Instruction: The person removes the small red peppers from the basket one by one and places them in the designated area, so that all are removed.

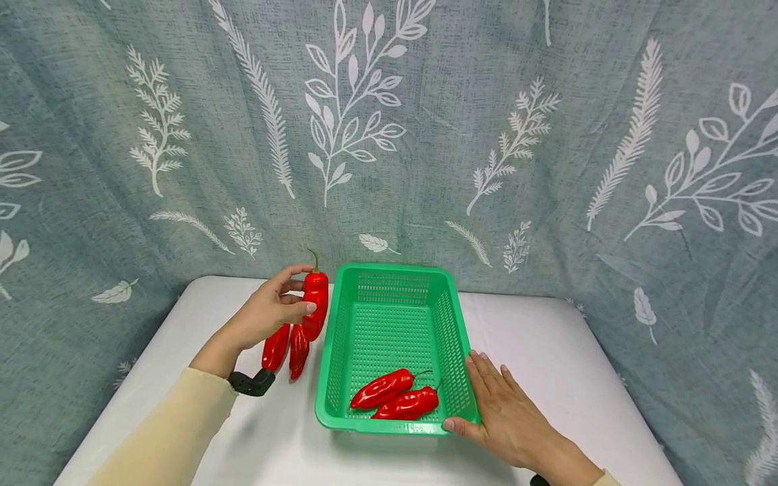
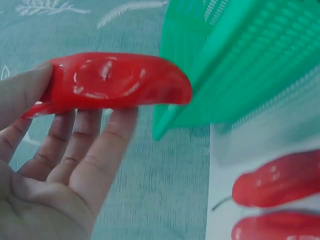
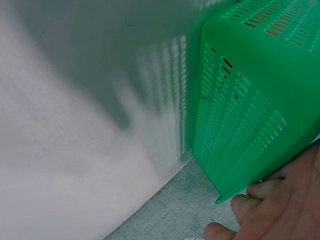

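Between thumb and fingers, my left hand point(image 1: 271, 312) pinches a long red chili pepper point(image 1: 315, 297), stem up, beside the left wall of the green plastic basket point(image 1: 329, 337). The left wrist view shows this pepper's point(image 2: 120, 80) glossy, dented side above the open palm. Below that hand, two more red peppers lie on the table, the nearer-to-basket pepper point(image 1: 298, 351) and the outer pepper point(image 1: 275, 347), partly covered by the hand. Inside the basket's front end lie an upper pepper point(image 1: 383, 389) and a lower pepper point(image 1: 408, 404). My right hand point(image 1: 507, 412) rests with straight fingers on the basket's front right corner.
The basket stands on a white-covered table point(image 1: 535, 351). Behind and around the table hangs a grey-green curtain point(image 1: 425, 169) with white leaf prints. A black wrist camera point(image 1: 252, 383) is strapped on the left wrist.
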{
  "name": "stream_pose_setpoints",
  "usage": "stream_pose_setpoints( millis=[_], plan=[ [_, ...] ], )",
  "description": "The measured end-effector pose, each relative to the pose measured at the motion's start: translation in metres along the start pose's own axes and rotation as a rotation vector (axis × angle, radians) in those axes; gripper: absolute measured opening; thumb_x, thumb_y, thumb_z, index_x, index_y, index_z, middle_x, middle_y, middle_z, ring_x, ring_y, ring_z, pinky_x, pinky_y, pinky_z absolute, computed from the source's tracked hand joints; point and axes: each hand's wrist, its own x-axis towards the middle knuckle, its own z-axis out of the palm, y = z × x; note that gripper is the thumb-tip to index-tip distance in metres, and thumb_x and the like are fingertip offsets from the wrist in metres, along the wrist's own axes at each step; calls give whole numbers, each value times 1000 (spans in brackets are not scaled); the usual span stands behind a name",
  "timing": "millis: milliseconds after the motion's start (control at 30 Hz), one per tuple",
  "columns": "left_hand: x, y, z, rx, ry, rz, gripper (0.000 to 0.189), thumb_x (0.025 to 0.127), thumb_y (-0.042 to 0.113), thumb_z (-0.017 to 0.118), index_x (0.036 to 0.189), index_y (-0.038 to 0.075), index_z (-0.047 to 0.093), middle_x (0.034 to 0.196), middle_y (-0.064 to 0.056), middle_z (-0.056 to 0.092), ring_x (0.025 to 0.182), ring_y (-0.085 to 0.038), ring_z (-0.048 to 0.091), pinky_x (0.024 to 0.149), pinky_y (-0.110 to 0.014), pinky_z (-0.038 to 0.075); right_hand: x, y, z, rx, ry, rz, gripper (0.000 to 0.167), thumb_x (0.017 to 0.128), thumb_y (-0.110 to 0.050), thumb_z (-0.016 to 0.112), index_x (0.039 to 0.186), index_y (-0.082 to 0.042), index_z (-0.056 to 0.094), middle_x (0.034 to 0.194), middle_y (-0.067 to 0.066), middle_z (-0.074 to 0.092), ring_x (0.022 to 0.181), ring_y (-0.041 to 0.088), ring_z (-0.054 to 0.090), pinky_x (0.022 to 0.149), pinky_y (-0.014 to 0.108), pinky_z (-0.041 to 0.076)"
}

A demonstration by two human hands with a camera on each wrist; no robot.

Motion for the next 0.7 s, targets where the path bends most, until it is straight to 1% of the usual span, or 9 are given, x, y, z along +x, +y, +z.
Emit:
stream_pose_setpoints(
  millis=[100,200,433,533,700],
  plan=[
    [-5,-3,-11,4,6,-8,73,101,12,71,164,16,33,151,-26,48,123,-34,66,91,-44,63,0,0,0,0,1,0,108,96,-77,52,162,6,31,171,21,31,159,40,28,125,63,29],
    [-10,-7,-23,23,21,-28,73,102,12,69,165,15,31,153,-26,46,121,-35,67,92,-45,63,0,0,0,3,0,2,108,96,-77,52,162,6,31,170,21,31,159,40,28,124,63,29],
    [-20,-26,-47,73,79,-103,76,103,12,67,168,15,26,154,-28,43,117,-37,69,92,-49,63,0,-1,0,-5,10,-2,108,96,-77,53,161,6,33,169,21,33,158,40,30,124,63,31],
    [-24,-33,-55,106,107,-135,77,104,14,67,168,16,25,155,-29,42,119,-39,68,92,-48,63,0,-1,1,-9,15,-7,107,96,-76,54,161,6,33,169,21,34,158,40,31,123,63,31],
    [-30,-44,-64,147,144,-167,78,104,16,68,169,18,25,157,-32,41,123,-44,66,90,-47,64,0,-1,1,-14,19,-14,107,96,-76,54,161,7,33,169,21,34,158,40,31,123,63,32]
  ],
)
